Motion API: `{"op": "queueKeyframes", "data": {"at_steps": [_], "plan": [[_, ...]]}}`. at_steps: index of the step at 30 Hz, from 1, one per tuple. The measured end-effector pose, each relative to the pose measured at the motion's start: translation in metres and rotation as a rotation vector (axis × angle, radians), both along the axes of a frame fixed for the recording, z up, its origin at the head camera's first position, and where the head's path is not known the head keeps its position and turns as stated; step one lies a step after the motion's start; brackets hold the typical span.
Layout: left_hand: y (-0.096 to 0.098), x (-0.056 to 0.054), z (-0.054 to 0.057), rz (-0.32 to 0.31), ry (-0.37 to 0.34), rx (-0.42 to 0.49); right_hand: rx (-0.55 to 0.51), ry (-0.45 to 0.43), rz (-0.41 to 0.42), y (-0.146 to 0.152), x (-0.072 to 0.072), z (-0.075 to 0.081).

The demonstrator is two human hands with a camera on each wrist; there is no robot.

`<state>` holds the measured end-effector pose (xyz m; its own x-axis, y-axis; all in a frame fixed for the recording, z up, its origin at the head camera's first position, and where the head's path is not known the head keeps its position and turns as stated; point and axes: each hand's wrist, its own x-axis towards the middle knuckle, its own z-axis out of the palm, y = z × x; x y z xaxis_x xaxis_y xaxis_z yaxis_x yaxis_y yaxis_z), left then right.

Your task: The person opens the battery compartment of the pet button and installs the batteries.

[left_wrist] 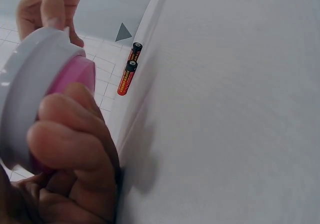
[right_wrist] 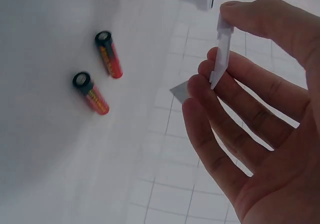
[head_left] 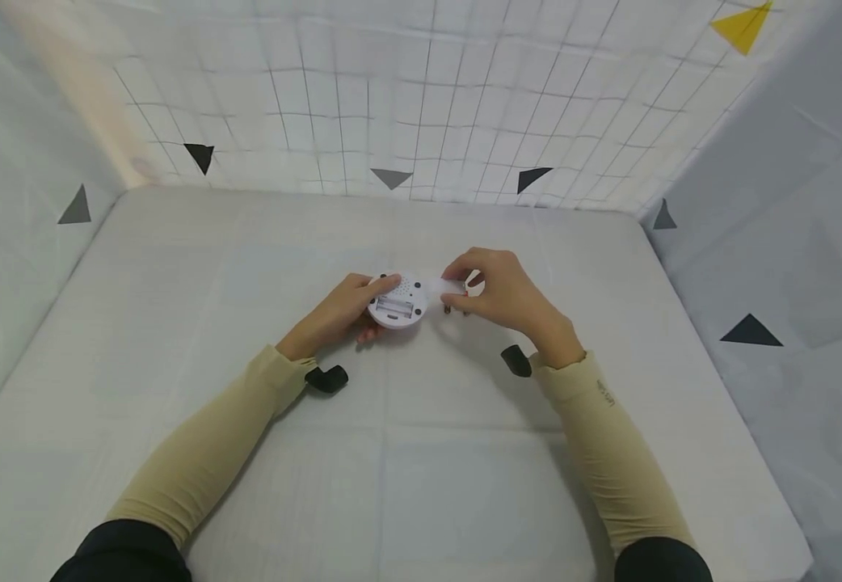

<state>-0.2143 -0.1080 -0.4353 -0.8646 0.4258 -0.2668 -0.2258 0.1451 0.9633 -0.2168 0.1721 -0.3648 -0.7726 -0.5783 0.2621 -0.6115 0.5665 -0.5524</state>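
Note:
My left hand [head_left: 337, 314] grips a round white battery-powered device [head_left: 408, 297], thumb over its top face and fingers curled beneath. That face carries small speaker holes, dark feet and an uncovered battery compartment [head_left: 395, 308]. In the left wrist view the underside of the device shows pink [left_wrist: 75, 76]. Beside it, my right hand [head_left: 511, 295] pinches a small white battery cover [right_wrist: 223, 49] between thumb and fingertips. Two red and black batteries stand on the table below the right hand, one battery [right_wrist: 109, 54] close to the other battery [right_wrist: 91, 93]; the head view mostly hides them.
A white-covered table [head_left: 457, 485] lies under both hands. Behind it rises a white gridded sheet [head_left: 392, 97] with dark triangle markers and one yellow triangle [head_left: 743, 28]. Grey-white sheets hang at the left and right sides.

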Motion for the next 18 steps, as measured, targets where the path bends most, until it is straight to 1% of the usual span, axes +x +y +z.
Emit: {"op": "queueKeyframes", "data": {"at_steps": [4,11,18], "plan": [[0.000,0.001,0.000,0.001,-0.010,0.002,0.033,-0.025,-0.044,0.007,-0.004,-0.003],[0.000,0.001,0.002,-0.007,0.001,-0.007,0.033,-0.068,-0.092,0.024,-0.014,-0.009],[-0.001,0.001,0.002,-0.022,0.003,-0.002,0.065,-0.136,-0.166,0.039,-0.023,-0.018]]}}
